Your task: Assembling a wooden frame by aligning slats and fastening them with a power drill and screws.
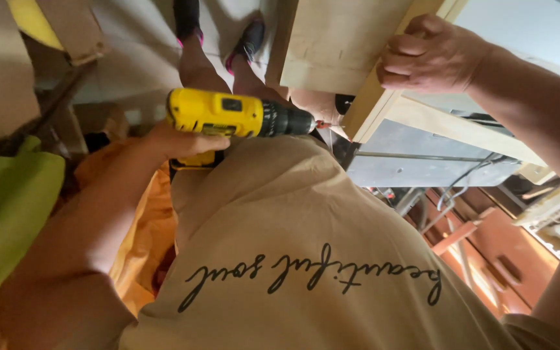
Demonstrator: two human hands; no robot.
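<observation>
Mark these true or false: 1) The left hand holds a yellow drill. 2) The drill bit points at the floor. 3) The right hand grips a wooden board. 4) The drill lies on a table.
1) True: the left hand grips the yellow drill.
2) False: it points sideways at the wooden board.
3) True: the right hand clasps the board's edge.
4) False: the drill is held in the air.

I see a pale floor [131, 58] below me; my two dark shoes [249, 40] stand on it.
</observation>
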